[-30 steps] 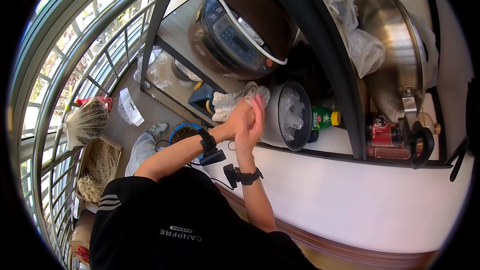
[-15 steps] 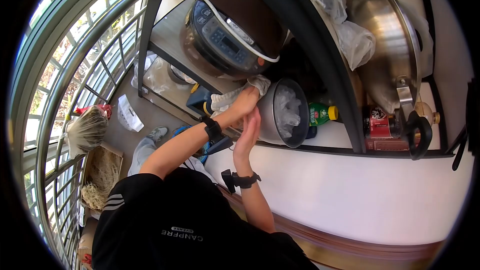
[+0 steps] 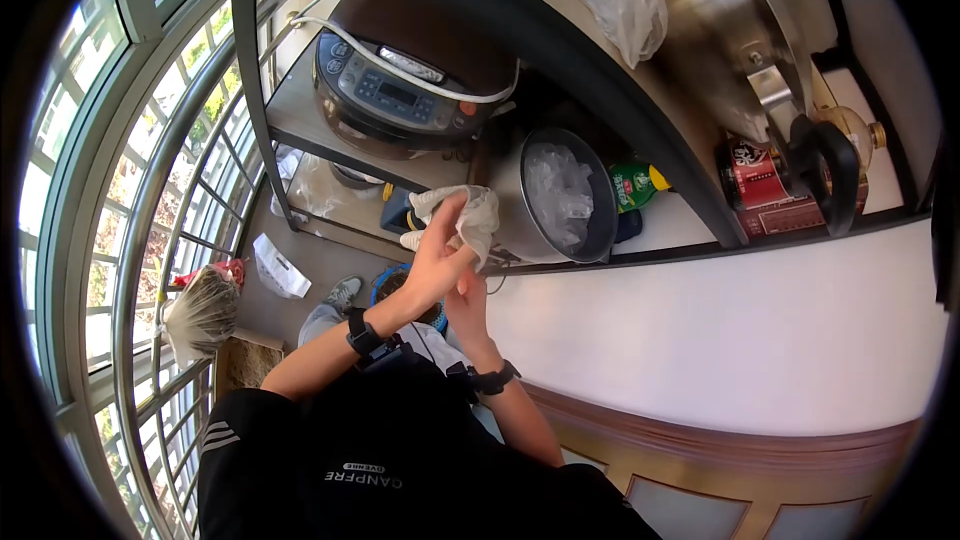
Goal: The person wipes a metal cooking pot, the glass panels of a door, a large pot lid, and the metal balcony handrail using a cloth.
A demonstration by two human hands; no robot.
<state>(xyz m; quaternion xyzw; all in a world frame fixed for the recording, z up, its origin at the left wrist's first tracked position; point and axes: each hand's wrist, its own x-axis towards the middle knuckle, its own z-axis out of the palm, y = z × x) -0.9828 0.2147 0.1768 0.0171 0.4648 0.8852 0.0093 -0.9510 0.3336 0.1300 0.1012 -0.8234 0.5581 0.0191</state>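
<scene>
Crumpled whitish cloth, possibly a knit glove (image 3: 478,220), is gripped in my left hand (image 3: 436,265), just left of a grey metal pot (image 3: 512,202) on the shelf. Clear plastic bags (image 3: 560,195) fill the pot. My right hand (image 3: 468,315) is raised close beneath the left one, at its wrist; its fingertips are partly hidden, so its grip cannot be made out. Another pale knitted piece (image 3: 412,238) shows behind my left hand, beside a dark blue container (image 3: 396,208).
A rice cooker (image 3: 400,90) with a white cord stands on the rack. To the right are a green bottle (image 3: 632,186), a large steel pan (image 3: 700,30) and a red-labelled bottle (image 3: 752,175). Window railings (image 3: 130,270) and a tied bag (image 3: 203,315) are at left.
The view has shifted, showing more wall and cabinet at the bottom right. My hands, palm to palm earlier, have changed position, and the cloth now hangs more openly from my left hand.
</scene>
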